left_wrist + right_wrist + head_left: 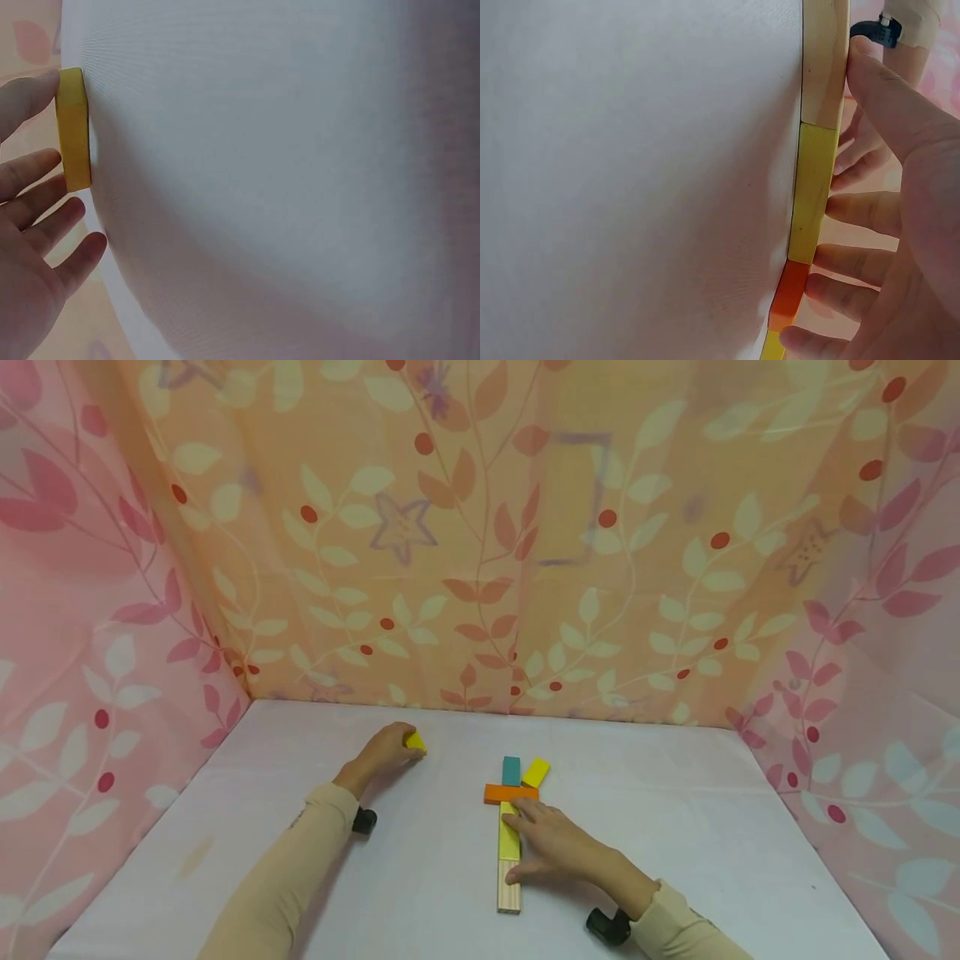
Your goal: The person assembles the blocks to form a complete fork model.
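Observation:
On the left of the table, my left hand pinches a small yellow block between thumb and fingers. In the left wrist view that yellow block stands at the thumb and fingertips, other fingers spread below. My right hand rests along a row of blocks, fingers spread. Its thumb touches the plain wooden block; its fingertips lie at the long yellow block and the orange block. In the right wrist view the plain wooden block, yellow block and orange block line up end to end.
Beyond the orange crosspiece lie a teal block and a tilted yellow block. The white table is walled by floral curtains at the back and both sides. Dark wrist cameras hang under both forearms.

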